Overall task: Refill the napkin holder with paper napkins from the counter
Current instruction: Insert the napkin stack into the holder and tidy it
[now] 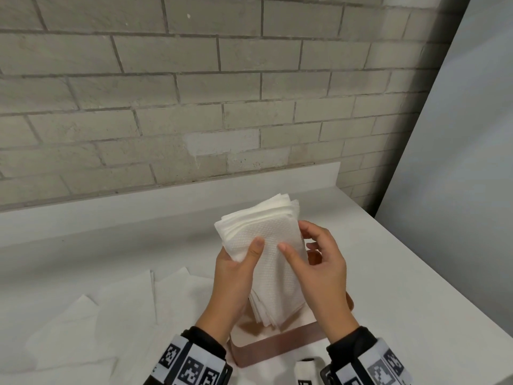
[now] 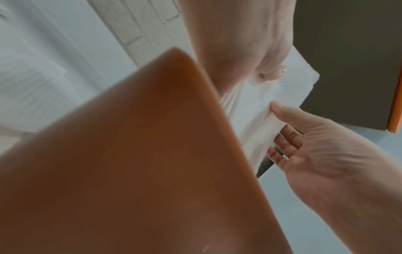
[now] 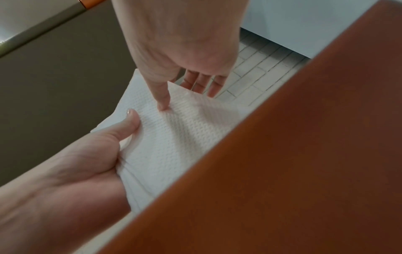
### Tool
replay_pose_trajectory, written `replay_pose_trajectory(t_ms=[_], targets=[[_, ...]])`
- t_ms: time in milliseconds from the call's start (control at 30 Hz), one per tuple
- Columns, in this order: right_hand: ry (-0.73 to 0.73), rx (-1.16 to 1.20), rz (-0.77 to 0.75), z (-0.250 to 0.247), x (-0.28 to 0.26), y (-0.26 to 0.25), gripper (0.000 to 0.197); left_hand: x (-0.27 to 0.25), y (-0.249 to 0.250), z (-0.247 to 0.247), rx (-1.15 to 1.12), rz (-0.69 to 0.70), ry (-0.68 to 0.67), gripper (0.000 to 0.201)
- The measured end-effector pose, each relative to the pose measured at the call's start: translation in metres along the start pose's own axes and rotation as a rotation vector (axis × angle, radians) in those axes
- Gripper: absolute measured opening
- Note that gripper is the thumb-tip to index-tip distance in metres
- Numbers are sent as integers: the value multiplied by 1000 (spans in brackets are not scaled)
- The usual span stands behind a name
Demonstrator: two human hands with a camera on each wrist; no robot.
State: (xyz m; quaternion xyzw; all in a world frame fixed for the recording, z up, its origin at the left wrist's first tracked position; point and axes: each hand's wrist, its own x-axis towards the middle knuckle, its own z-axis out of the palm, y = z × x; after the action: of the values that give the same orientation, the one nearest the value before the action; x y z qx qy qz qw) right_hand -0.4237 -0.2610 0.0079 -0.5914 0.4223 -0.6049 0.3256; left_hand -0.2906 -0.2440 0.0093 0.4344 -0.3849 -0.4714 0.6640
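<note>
A thick stack of white embossed napkins (image 1: 266,245) stands tilted over the brown napkin holder (image 1: 277,343) near the counter's front. The stack's lower edge dips into the holder; whether it touches the base is hidden. My left hand (image 1: 236,270) grips the stack's left side, thumb on its front face. My right hand (image 1: 319,265) holds the right side, thumb on the front and fingers behind the edge. In the right wrist view the stack (image 3: 174,134) shows both thumbs on it behind the blurred holder wall (image 3: 304,137). The left wrist view shows the stack (image 2: 278,91) past the holder (image 2: 130,154).
Loose napkins (image 1: 111,301) lie spread on the white counter (image 1: 388,273) to the left of the holder. A grey brick wall (image 1: 194,107) backs the counter. The counter's edge runs diagonally at the right beside a pale panel (image 1: 458,162). A small white object (image 1: 305,368) sits at the bottom edge.
</note>
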Motion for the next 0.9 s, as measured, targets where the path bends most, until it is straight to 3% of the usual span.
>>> replay_pose_trajectory(t_ms=[167, 300, 400, 600, 800, 900], targets=[[-85, 17, 37, -2, 2, -2, 35, 1, -1, -4, -88, -31, -26, 35], [-169, 16, -27, 1, 2, -3, 19, 2, -2, -3, -116, -45, -36, 35], [-208, 90, 20, 3, 0, -2, 13, 3, -2, -2, -145, -52, -27, 40], [-212, 198, 128, -1, 1, 3, 12, 3, -1, -4, -317, -154, -41, 63], [-254, 250, 229, -10, 5, 7, 24, 3, 6, -7, -379, -175, -111, 46], [-313, 253, 248, -14, 8, 6, 29, 6, 3, -8, -285, -162, -38, 45]])
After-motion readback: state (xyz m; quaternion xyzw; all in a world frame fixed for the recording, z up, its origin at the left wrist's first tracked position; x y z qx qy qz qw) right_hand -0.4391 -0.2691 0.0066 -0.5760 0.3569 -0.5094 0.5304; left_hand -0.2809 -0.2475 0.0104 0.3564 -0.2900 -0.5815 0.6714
